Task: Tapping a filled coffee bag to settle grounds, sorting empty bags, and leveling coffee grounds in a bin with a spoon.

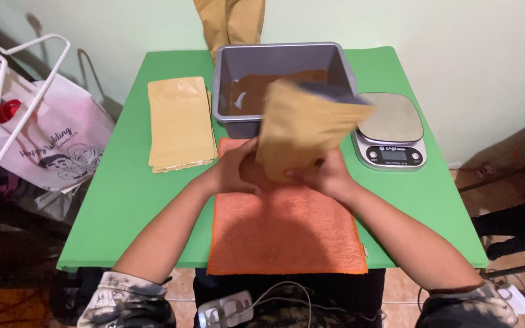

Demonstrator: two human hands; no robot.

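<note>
Both my hands hold one tan paper pouch (302, 130) above an orange cloth (287, 234), its open top tilted toward the right. My left hand (232, 170) grips the pouch's lower left side. My right hand (326, 176) grips its bottom right. Behind the pouch stands a grey rectangular tub (277, 58) with brown powder (244, 94) inside. A stack of flat tan pouches (179, 123) lies to the left of the tub. A small digital kitchen scale (391, 129) sits to the right, just beyond the pouch's mouth.
All of it rests on a green table (132, 194) pushed against a pale wall. A pink printed bag (50, 143) and a white hanger (13, 97) are at the left. Cables and a power strip (226, 307) lie below the near edge.
</note>
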